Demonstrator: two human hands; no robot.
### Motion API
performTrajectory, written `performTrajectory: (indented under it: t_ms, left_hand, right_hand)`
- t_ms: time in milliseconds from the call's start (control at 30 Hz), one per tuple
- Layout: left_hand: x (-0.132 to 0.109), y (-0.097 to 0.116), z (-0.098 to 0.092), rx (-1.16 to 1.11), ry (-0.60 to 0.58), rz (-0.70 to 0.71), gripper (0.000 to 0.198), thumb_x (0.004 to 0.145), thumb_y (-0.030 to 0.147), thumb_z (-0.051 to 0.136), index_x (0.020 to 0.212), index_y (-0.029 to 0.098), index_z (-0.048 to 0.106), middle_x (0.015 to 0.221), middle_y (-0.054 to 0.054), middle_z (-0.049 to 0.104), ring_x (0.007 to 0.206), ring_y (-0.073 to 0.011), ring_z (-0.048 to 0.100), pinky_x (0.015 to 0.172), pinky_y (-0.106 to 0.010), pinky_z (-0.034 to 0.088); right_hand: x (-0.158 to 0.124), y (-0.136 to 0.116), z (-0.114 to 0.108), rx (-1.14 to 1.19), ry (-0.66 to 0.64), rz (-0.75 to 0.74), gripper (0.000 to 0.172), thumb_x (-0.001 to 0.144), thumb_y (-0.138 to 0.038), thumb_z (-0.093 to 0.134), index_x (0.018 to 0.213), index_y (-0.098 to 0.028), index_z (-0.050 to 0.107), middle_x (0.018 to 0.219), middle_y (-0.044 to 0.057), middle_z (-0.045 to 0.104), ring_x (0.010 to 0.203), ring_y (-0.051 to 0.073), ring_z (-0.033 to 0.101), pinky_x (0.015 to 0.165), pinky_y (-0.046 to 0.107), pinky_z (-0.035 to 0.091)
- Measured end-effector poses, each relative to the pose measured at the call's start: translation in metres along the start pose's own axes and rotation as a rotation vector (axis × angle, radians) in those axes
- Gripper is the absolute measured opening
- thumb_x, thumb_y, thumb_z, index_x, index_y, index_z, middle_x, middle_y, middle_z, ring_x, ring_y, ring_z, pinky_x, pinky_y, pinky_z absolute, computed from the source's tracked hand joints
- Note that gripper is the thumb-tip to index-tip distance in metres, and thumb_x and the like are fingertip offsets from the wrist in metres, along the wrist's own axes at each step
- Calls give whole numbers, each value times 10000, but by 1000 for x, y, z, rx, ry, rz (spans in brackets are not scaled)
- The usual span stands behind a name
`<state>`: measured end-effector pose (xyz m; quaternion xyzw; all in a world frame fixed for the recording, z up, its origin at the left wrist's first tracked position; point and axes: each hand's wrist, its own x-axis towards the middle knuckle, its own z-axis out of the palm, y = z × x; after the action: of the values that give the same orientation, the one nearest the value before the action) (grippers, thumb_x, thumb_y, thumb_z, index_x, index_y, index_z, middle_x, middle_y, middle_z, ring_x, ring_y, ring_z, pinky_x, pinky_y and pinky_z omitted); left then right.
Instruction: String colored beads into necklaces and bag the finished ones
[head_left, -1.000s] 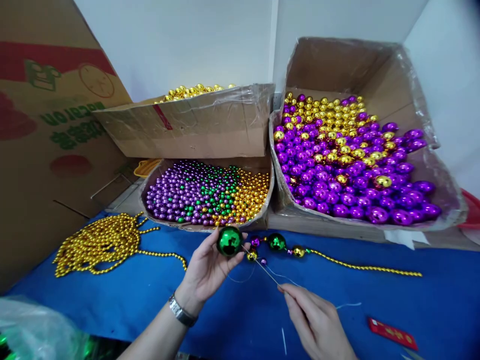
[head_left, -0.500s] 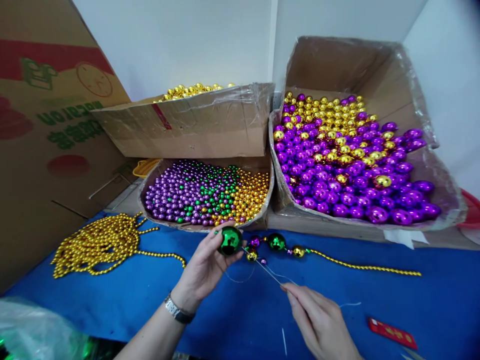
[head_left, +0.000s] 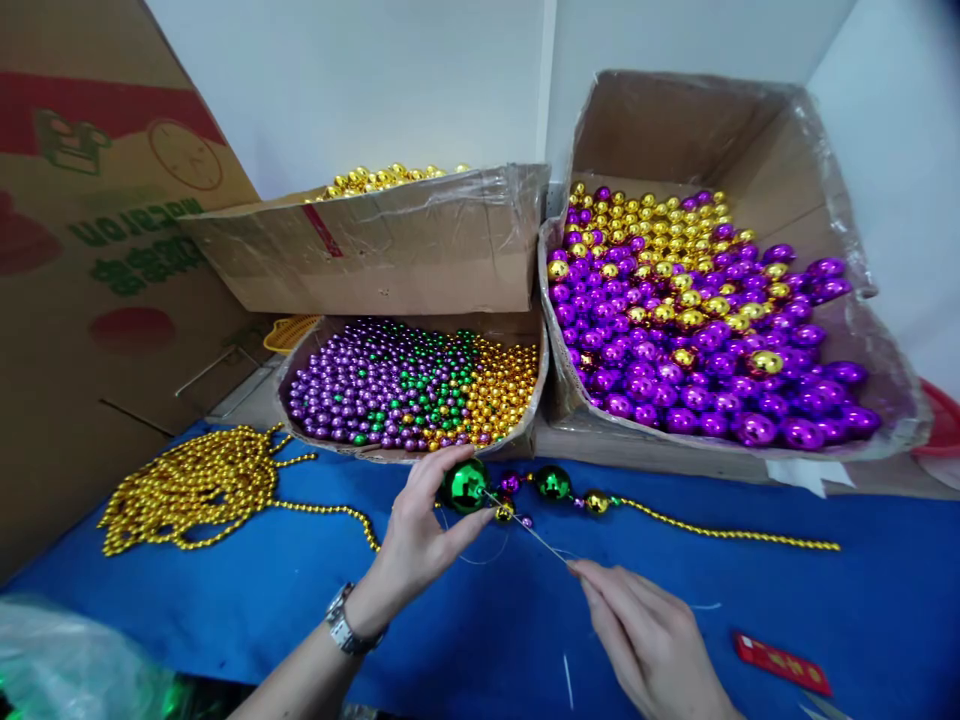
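Observation:
My left hand (head_left: pixel 420 530), with a watch on its wrist, has its fingers around a large shiny green ball (head_left: pixel 466 486). A thin needle (head_left: pixel 529 530) reaches from that ball to my right hand (head_left: pixel 649 625), which pinches its near end between thumb and finger. Thin thread curls below the ball. Just beyond lie a small gold ball (head_left: pixel 505 511), a purple ball (head_left: pixel 510 483), another green ball (head_left: pixel 553 482) and a gold ball (head_left: pixel 597 501). From these a gold bead strand (head_left: pixel 720 530) runs right across the blue cloth (head_left: pixel 465 640).
An open carton (head_left: pixel 538 400) of small purple, green and gold beads stands behind; a bigger one (head_left: pixel 892 400) at right holds purple and gold balls. Gold bead strands (head_left: pixel 195 485) lie left. A red packet (head_left: pixel 782 663) is front right, a plastic bag (head_left: pixel 67 660) front left.
My left hand has turned, its fingers now reaching over the top and below the green ball, which moved slightly right. My right hand has shifted slightly right with the needle.

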<state>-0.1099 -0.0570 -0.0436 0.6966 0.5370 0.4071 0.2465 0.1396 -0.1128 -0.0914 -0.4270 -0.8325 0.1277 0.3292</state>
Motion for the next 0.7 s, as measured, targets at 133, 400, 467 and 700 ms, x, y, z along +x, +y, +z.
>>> performTrajectory:
  t_ms: [133,400,467,700]
  left_hand:
    - [0,-2,-1,-30,57,45,582,700,206,728,1243,250,523,1247,-92,546,1172,-290,455,1019,-437,328]
    - [-17,-9,21,-47,-55,152,498,771,81,577,1216,304,591,1363,-76,454,1249,-327,349,1070,-524,235]
    - [-22,-4,26,-101,-61,118,488,789,91,559,1223,311,584,1361,-73,450,1263,-320,347,1075,-515,243]
    - [-20,15,25,-493,-85,-189,444,823,226,606,1254,267,507,1331,-86,480,1233,-264,434,1006,-372,399]
  right_hand:
    - [-4,5,-4,-133,-4,-47,294,912,-134,407,1150,-159,578,797,51,669,645,151,644,584,238,505]
    - [5,-3,6,-338,62,-86,315,904,-117,376,1070,-150,642,636,37,610,542,150,598,540,255,465]
    - [3,-4,15,-254,55,-48,309,911,-119,368,1073,-146,631,677,49,641,599,154,638,607,247,503]
    - [-8,3,32,-104,65,0,276,911,-124,397,1104,-137,594,858,88,700,772,185,693,722,261,560]
